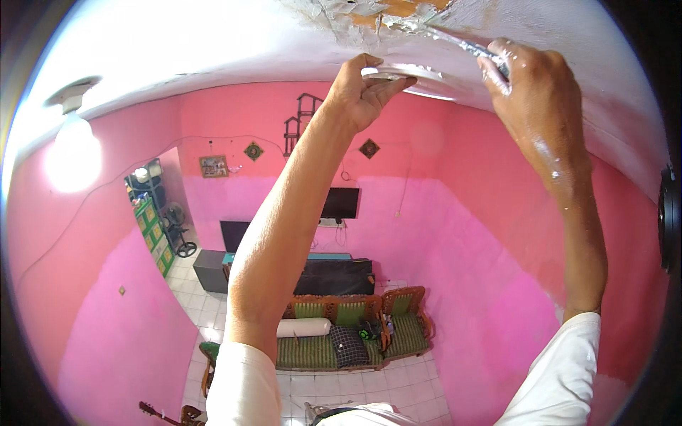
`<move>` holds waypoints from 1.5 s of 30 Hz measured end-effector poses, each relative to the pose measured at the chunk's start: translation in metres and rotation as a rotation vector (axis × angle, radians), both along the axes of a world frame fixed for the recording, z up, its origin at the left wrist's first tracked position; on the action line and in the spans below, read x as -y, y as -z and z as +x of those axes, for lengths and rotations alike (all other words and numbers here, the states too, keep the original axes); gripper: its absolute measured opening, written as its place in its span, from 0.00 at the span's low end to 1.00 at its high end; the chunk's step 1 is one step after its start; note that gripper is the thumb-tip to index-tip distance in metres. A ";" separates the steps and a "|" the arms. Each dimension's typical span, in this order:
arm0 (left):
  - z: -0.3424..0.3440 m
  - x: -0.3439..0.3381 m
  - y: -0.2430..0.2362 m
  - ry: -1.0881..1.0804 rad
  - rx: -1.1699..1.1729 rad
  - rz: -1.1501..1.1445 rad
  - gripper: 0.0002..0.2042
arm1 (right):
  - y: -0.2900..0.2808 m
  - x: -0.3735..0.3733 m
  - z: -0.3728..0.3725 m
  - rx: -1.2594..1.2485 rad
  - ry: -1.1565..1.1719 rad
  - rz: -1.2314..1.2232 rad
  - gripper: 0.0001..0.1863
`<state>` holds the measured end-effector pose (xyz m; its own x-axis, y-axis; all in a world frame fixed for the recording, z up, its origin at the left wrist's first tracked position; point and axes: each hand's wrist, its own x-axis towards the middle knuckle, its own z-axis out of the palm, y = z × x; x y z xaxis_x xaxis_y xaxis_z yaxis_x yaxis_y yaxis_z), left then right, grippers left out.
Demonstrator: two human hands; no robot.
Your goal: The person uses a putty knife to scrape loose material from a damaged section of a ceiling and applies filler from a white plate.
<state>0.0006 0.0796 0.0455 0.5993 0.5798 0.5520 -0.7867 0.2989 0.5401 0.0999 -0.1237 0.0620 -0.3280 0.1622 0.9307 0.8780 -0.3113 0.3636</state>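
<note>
My left hand [359, 92] grips a shallow white dish [415, 71], raised just below the ceiling and seen nearly edge-on. My right hand [533, 99], smeared with white paste, is closed on a putty knife [458, 41]. The knife's end reaches up and left to a rough ceiling patch [387, 20], where white filler lies over exposed orange-brown material. Whether the blade touches the filler is hard to tell. The dish's contents are mostly hidden.
A lit bulb [74, 153] hangs at left. Far below are a wooden sofa set [405, 326], a TV [339, 204], a dark cabinet [212, 271] and a guitar [192, 415]. Pink walls [476, 298] surround them, with a doorway [170, 170] at back left.
</note>
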 end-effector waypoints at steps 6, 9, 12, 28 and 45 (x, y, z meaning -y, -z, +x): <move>0.000 -0.008 0.007 -0.044 -0.005 -0.054 0.25 | 0.002 -0.053 0.016 0.157 -0.092 -0.014 0.04; -0.001 -0.014 0.009 -0.083 -0.008 0.006 0.27 | 0.003 -0.071 0.010 0.148 -0.049 -0.004 0.03; 0.001 -0.013 0.007 -0.089 0.005 0.026 0.27 | 0.001 -0.072 0.008 0.173 0.011 0.007 0.02; 0.003 -0.009 0.009 -0.032 0.014 -0.073 0.25 | 0.021 -0.018 0.010 0.168 -0.077 0.049 0.05; -0.006 0.009 0.013 -0.017 0.014 -0.064 0.26 | 0.004 0.044 -0.016 0.167 -0.100 0.121 0.07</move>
